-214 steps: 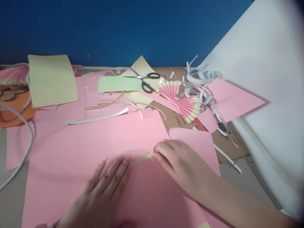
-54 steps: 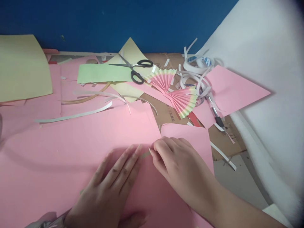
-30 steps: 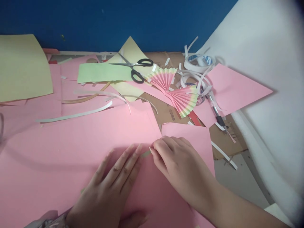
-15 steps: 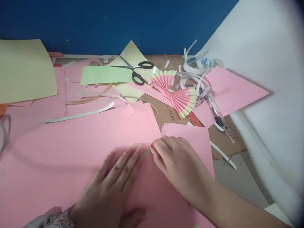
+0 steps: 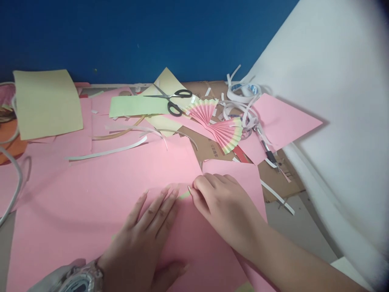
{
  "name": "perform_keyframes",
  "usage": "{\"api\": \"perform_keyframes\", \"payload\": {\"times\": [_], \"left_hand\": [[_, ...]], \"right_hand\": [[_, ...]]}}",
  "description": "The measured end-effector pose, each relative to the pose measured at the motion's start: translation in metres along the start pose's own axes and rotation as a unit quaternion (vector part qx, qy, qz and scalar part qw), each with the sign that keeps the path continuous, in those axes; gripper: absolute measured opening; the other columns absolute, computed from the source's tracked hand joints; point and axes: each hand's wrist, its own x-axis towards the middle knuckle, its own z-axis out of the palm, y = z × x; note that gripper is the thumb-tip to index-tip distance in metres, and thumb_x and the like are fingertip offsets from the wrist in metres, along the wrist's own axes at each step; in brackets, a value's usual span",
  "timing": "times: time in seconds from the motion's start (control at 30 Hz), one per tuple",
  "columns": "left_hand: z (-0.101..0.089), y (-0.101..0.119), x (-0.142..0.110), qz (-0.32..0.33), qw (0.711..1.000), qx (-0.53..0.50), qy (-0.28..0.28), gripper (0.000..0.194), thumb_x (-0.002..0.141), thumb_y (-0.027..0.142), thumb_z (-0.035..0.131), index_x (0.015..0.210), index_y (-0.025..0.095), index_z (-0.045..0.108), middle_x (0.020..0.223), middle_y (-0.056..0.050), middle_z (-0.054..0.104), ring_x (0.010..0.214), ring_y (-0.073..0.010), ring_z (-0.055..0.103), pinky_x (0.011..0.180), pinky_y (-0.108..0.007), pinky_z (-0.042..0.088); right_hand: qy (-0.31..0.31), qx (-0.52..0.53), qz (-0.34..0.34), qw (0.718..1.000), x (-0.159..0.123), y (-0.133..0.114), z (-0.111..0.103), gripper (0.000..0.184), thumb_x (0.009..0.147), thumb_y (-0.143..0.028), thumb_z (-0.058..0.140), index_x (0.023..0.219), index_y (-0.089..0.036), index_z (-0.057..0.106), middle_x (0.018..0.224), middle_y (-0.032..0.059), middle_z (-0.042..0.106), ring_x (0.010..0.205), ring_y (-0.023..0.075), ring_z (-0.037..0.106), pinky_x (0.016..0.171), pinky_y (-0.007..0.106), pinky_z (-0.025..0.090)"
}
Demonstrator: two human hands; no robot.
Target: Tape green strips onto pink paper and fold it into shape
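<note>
My left hand (image 5: 142, 239) lies flat, fingers stretched out, on pink paper (image 5: 67, 202) that spreads across the table. To its right, my right hand (image 5: 225, 207) is closed, thumb and bent forefinger pinching a pink sheet (image 5: 194, 239) at its upper edge. Between the two hands a short piece of light green strip (image 5: 184, 195) shows along that edge; the rest of it is hidden under the fingers. A wristwatch (image 5: 82, 280) is on my left wrist.
Behind my hands lie open black-handled scissors (image 5: 174, 101), a green paper strip (image 5: 136, 106), a pleated pink-and-green paper fan (image 5: 225, 129), tape rolls (image 5: 243, 91) and a pen (image 5: 267, 150). A yellow sheet (image 5: 48, 105) stands at left. A blue wall (image 5: 136, 36) closes the back.
The view has shifted a little, bringing more of the table's left side into sight. Both hands keep nearly the same pose on the pink paper.
</note>
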Motion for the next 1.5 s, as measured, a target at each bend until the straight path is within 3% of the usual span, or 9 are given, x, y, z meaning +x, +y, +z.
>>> {"api": "perform_keyframes", "payload": {"times": [0.47,0.73,1.07,1.33,1.5], "left_hand": [[0.002,-0.005,0.001,0.022,1.000,0.013,0.002,0.081,0.079,0.061,0.041,0.138,0.006,0.030,0.147,-0.014,0.027,0.134,-0.0303,0.023,0.108,-0.043,0.010],[0.000,-0.002,0.000,0.022,1.000,0.013,-0.006,0.079,0.079,0.060,0.042,0.136,0.006,0.035,0.144,-0.015,0.033,0.132,-0.0315,0.026,0.107,-0.045,0.011],[0.001,-0.004,0.003,0.030,0.999,0.024,-0.004,0.080,0.078,0.062,0.043,0.134,0.005,0.039,0.142,-0.017,0.036,0.129,-0.0328,0.033,0.105,-0.046,0.014],[0.001,-0.005,0.002,0.038,0.999,0.024,0.001,0.079,0.079,0.061,0.041,0.134,0.004,0.037,0.142,-0.018,0.036,0.127,-0.0325,0.036,0.105,-0.046,0.014],[-0.001,-0.002,0.002,0.032,0.999,0.022,0.011,0.079,0.079,0.060,0.044,0.134,0.003,0.036,0.141,-0.018,0.036,0.127,-0.0343,0.035,0.104,-0.047,0.017]], "right_hand": [[0.029,0.001,0.007,1.000,-0.001,-0.001,0.000,0.023,0.090,-0.021,0.038,0.070,-0.017,0.048,0.064,0.0005,0.050,0.053,0.0130,0.039,0.056,0.028,0.025],[0.025,0.037,0.062,0.997,0.001,0.003,-0.002,0.020,0.084,-0.028,0.048,0.067,-0.018,0.044,0.059,-0.0021,0.049,0.052,0.0124,0.042,0.057,0.028,0.028],[0.035,0.041,0.054,0.997,0.000,0.005,0.002,0.020,0.084,-0.028,0.046,0.066,-0.018,0.043,0.058,-0.0023,0.046,0.052,0.0124,0.040,0.057,0.028,0.028],[0.062,0.034,0.033,0.997,0.002,0.010,0.000,0.013,0.079,-0.013,0.044,0.068,-0.018,0.045,0.065,-0.0006,0.050,0.056,0.0133,0.042,0.056,0.029,0.027],[0.009,0.137,0.039,0.990,0.006,0.016,-0.014,0.010,0.081,-0.010,0.046,0.077,-0.019,0.047,0.078,0.0006,0.054,0.070,0.0148,0.048,0.065,0.028,0.035]]}}
